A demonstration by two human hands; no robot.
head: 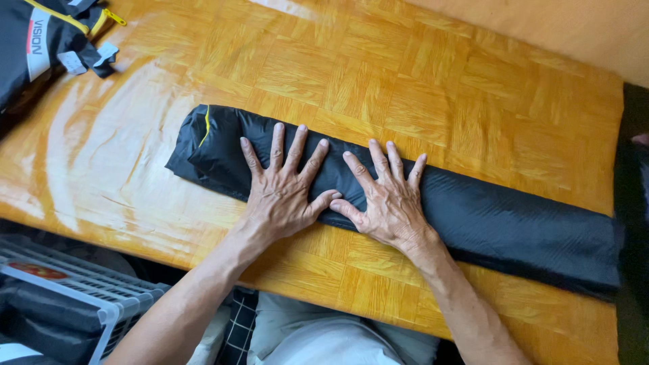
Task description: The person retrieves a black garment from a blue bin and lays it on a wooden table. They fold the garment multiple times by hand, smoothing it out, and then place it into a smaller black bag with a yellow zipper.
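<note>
A long black fabric piece [500, 220], folded into a narrow strip with a thin yellow line near its left end, lies across a wooden parquet table [405, 74]. Its left end is rolled up into a thicker bundle. My left hand [284, 186] lies flat on that roll with fingers spread. Beside it, my right hand [387, 196] presses flat on the fabric, fingers apart, thumb nearly touching the left thumb. Neither hand grips anything.
A black bag [40, 40] with yellow zip trim and hanging tags sits at the table's far left corner. Below the table's near edge on the left stands a white wire rack [88, 287]. A dark object [632, 203] borders the right edge.
</note>
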